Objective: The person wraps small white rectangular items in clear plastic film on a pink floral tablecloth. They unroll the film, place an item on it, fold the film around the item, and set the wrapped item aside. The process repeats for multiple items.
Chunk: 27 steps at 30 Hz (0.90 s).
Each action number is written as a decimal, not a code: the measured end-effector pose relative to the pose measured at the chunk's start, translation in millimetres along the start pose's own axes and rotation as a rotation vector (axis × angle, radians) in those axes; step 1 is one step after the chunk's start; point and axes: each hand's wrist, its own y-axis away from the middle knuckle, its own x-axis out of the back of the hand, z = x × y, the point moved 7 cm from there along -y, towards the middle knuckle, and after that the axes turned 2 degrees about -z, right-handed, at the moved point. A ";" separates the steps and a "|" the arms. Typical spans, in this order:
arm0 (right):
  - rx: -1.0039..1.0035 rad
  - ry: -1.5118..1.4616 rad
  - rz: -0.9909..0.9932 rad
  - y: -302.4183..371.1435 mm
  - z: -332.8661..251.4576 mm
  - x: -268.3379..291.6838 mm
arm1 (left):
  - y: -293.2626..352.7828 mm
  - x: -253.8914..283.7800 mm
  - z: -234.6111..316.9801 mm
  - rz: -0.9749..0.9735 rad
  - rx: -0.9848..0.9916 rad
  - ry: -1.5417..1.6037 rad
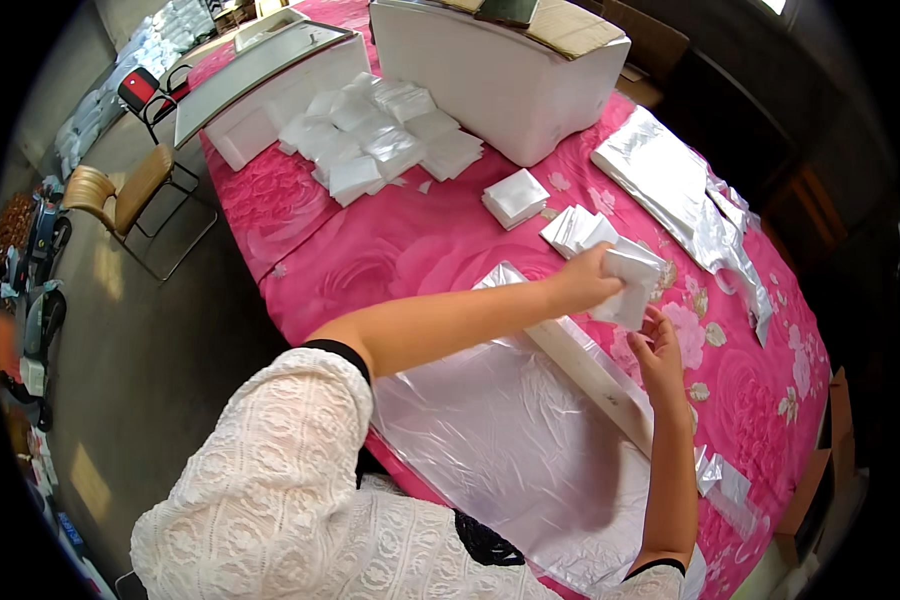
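White lace sleeve (pixel 260 440), nearest. Clear plastic sheet (pixel 490 420), near edge of the table (pixel 350 260); white bar (pixel 590 385) upon it. Right hand (pixel 660 350) — fingers curled, grip unclear — just beside the near end of one folded white packet (pixel 630 285), over the table's right half; its long axis seemingly toward these fingertips. Left hand (pixel 582 282), the closer, gripping its left side. Beyond: neat packet stack (pixel 515 198); white box (pixel 480 85), toward the far edge.

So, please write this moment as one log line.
left hand: holding white packet; right hand: at packet's lower edge; bar: on film
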 end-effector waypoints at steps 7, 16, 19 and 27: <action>-0.119 0.257 -0.109 40.6 -4.3 -35.8 | 58.5 260.6 -60.1 0.281 0.341 -0.526; -0.199 0.186 0.251 -48.3 43.1 9.6 | 9.8 201.7 4.6 0.390 -0.350 -1.084; -0.220 0.343 0.338 -102.1 52.6 16.1 | -37.4 180.0 -25.6 0.318 0.084 -1.014; -0.490 0.699 0.257 -142.2 -7.0 -61.3 | -67.0 166.0 -63.7 -0.035 0.486 -0.969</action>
